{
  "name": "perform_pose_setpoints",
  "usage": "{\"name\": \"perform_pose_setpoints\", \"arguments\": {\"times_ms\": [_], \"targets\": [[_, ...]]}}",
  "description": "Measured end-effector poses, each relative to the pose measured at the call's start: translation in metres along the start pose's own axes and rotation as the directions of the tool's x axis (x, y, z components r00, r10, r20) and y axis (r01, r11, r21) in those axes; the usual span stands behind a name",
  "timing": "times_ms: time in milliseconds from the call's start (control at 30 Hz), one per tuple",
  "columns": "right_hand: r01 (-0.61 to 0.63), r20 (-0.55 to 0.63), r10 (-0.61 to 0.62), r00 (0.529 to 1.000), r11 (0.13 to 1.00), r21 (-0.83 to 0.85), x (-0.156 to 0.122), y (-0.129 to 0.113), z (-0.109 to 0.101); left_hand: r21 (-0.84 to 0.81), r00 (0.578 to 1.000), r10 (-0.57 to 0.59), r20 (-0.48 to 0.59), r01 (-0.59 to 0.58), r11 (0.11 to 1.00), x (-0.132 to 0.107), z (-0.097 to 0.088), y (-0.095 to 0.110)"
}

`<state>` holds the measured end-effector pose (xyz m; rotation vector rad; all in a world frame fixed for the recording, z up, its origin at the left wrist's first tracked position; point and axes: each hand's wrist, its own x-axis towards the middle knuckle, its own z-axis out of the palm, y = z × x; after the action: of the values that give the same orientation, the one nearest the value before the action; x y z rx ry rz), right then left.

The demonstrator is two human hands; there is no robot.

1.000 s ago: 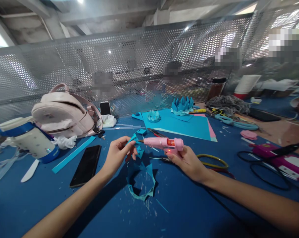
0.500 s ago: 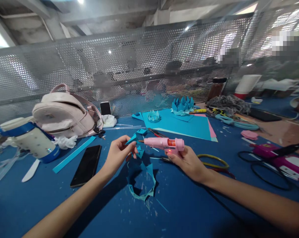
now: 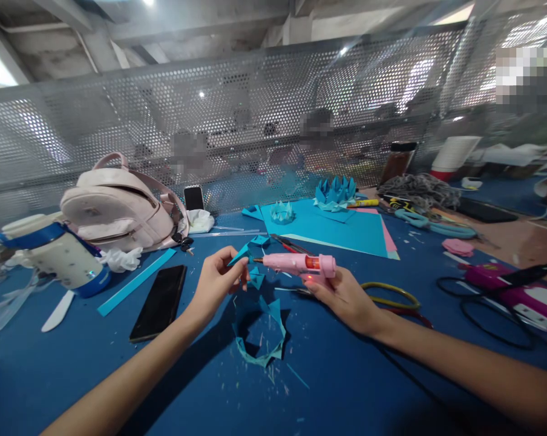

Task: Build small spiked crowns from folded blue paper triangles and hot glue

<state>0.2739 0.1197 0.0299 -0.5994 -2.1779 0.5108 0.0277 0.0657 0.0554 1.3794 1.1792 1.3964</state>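
Note:
Between the fingers of my left hand (image 3: 222, 272) is a small folded blue paper piece (image 3: 239, 254), pointed at its left end. My right hand (image 3: 343, 297) grips a pink hot glue gun (image 3: 296, 264) with a lit red light. Its nozzle points left and meets or nearly touches the folded piece; I cannot tell which. Just beyond and below lie more folded blue paper pieces (image 3: 256, 278). Nearer to me on the table, a ring of folded blue paper (image 3: 280, 330) stands below my hands.
A black phone (image 3: 159, 303) and a blue paper strip (image 3: 137, 281) lie left, near a tumbler (image 3: 58, 257) and backpack (image 3: 119, 209). Blue paper sheets (image 3: 364, 233) bear a folded paper crown (image 3: 334, 194). Yellow-handled scissors (image 3: 391, 287) and a purple power strip (image 3: 514, 293) are right.
My hands and the glue gun hold almost the same pose. The whole view has shifted very slightly.

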Motion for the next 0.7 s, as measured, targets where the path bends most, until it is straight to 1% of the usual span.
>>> {"name": "perform_pose_setpoints", "arguments": {"times_ms": [200,367,700], "targets": [[0.025,0.003,-0.025,1.000,0.999,-0.021,0.0003,0.0005,-0.0006,-0.014,1.000,-0.022,-0.007,0.022,1.000,-0.0004,-0.0004,-0.0001],[0.007,0.005,-0.007,1.000,1.000,-0.022,0.0000,-0.0006,-0.0008,-0.035,0.999,-0.042,-0.014,0.041,0.999,-0.0013,-0.0008,-0.0019],[0.015,0.009,-0.015,1.000,1.000,-0.024,0.0003,0.0008,-0.0007,-0.081,0.994,-0.100,-0.032,0.097,0.992,-0.0008,-0.0015,-0.0050]]}}
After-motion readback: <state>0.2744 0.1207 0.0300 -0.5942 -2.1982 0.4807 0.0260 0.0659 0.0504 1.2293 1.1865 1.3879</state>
